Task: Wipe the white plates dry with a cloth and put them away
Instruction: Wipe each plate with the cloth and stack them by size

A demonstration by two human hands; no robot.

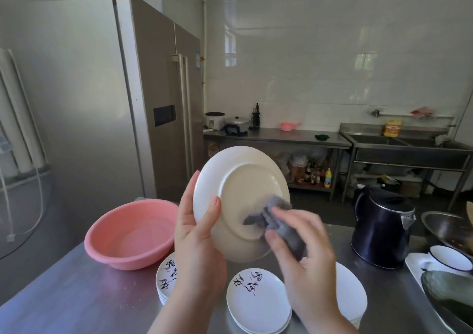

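My left hand grips a white plate by its left rim, thumb across the underside, and holds it tilted up in front of me with the base facing me. My right hand holds a bunched grey cloth and presses it against the lower right of the plate's underside. Below on the steel table lie stacks of white plates: one with painted characters in the middle, another partly hidden behind my left arm, and a plain stack behind my right arm.
A pink basin stands at the left of the table. A black kettle stands at the right, with a metal bowl, a blue-rimmed white dish and a tray beyond it. A tall fridge rises behind.
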